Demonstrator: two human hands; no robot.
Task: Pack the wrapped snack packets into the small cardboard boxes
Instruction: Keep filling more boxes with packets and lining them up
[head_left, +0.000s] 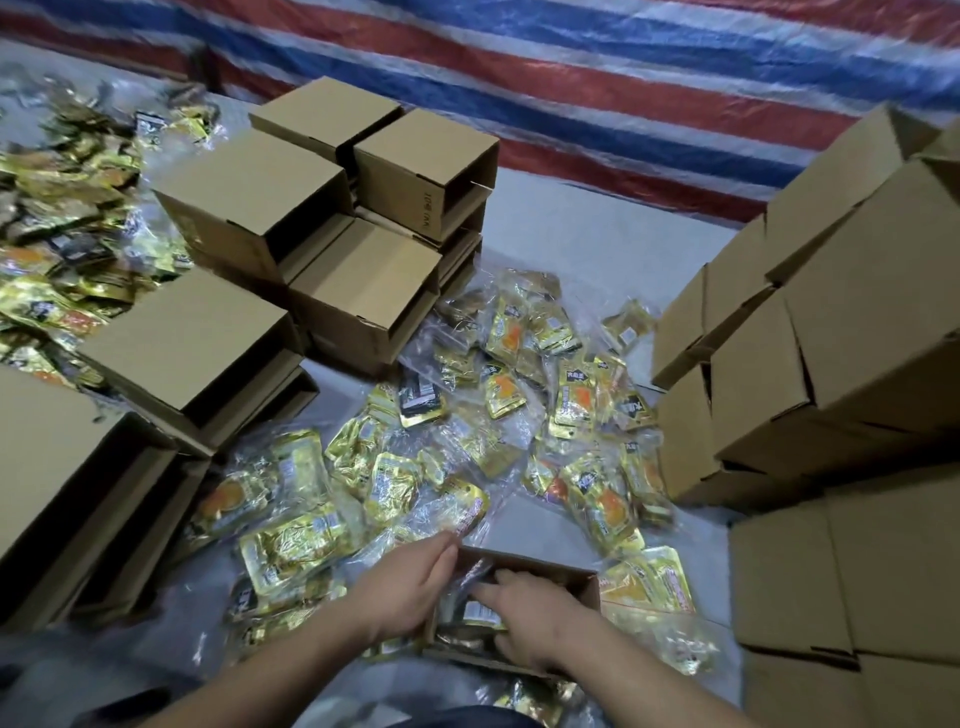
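Observation:
A small open cardboard box (582, 577) sits on the floor in front of me with wrapped snack packets (470, 613) inside it. My left hand (410, 587) rests with straight fingers against the box's left wall. My right hand (530, 613) lies inside the box, its fingers pressing down on the packets. Many gold-wrapped snack packets (519, 395) lie scattered on the floor beyond and around the box.
Empty open boxes (363, 291) are stacked at the left and centre back. Closed boxes (831, 338) are piled high along the right. Another heap of packets (67, 249) lies far left. A striped tarpaulin (571, 78) covers the back.

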